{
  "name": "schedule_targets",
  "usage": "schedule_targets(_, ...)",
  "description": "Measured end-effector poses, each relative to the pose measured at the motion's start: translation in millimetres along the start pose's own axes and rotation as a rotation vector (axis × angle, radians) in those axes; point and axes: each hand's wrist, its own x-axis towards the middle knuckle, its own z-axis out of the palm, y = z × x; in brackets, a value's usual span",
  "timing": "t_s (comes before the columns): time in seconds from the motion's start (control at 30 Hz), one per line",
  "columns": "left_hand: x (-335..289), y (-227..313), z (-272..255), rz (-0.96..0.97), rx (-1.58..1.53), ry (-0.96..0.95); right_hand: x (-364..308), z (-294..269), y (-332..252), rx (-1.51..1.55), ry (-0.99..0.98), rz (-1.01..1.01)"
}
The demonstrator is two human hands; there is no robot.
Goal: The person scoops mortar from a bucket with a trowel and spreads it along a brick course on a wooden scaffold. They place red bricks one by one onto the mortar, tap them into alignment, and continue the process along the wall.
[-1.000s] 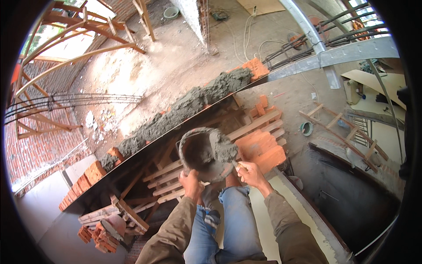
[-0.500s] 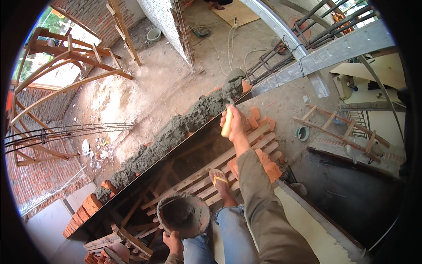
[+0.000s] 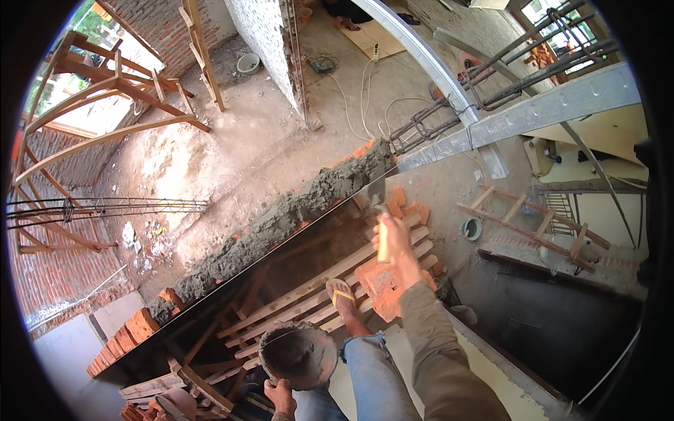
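My right hand (image 3: 399, 245) is closed round the pale yellow handle of a trowel (image 3: 377, 189). Its blade is just off the near edge of a brick wall's top, by the right end of a long bed of wet grey mortar (image 3: 281, 214). Low in the view, my left hand (image 3: 281, 398) grips the rim of a mortar-crusted bowl (image 3: 298, 351), tilted above my lap. Dark shadow hides how much mortar is inside it. Bare orange bricks (image 3: 142, 323) continue the wall top at the left.
Wooden slats (image 3: 302, 309) lie under my sandalled foot (image 3: 342, 295), beside stacked bricks (image 3: 379, 288). A metal beam (image 3: 533, 116) and tied rebar (image 3: 421, 130) meet the wall's right end. A wooden ladder (image 3: 533, 221) lies at right, above a dark opening (image 3: 554, 316). Another person's hand (image 3: 347, 23) shows at top.
My right hand and the trowel have come back from the mortar toward me. The mortar at the wall's right end looks flatter. The bowl has shifted slightly.
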Motion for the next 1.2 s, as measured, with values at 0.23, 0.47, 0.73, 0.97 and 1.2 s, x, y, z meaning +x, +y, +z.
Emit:
schedule_targets(0.23,-6.6,1.7,23.8,0.030,-0.087,-0.049,42.3,-2.0,-74.5,-0.478,0.012,-0.096)
schedule_targets(0.47,-4.3,-2.5,8.2,-0.076,-0.119,-0.009,61.6,19.2,-78.0,-0.370,-0.077,0.060)
schedule_targets(0.73,8.1,-27.3,-20.5,-0.080,-0.024,0.110,8.7,65.7,-13.9,-0.353,-0.219,0.152)
schedule_targets(0.97,12.9,-42.8,-49.9,-0.025,-0.023,0.149,-39.9,117.6,31.3,-0.458,-0.346,0.229)
schedule_targets(1.2,18.1,-53.1,-60.8,-0.051,-0.065,0.169,-87.3,169.5,75.6,-0.486,-0.443,0.266)
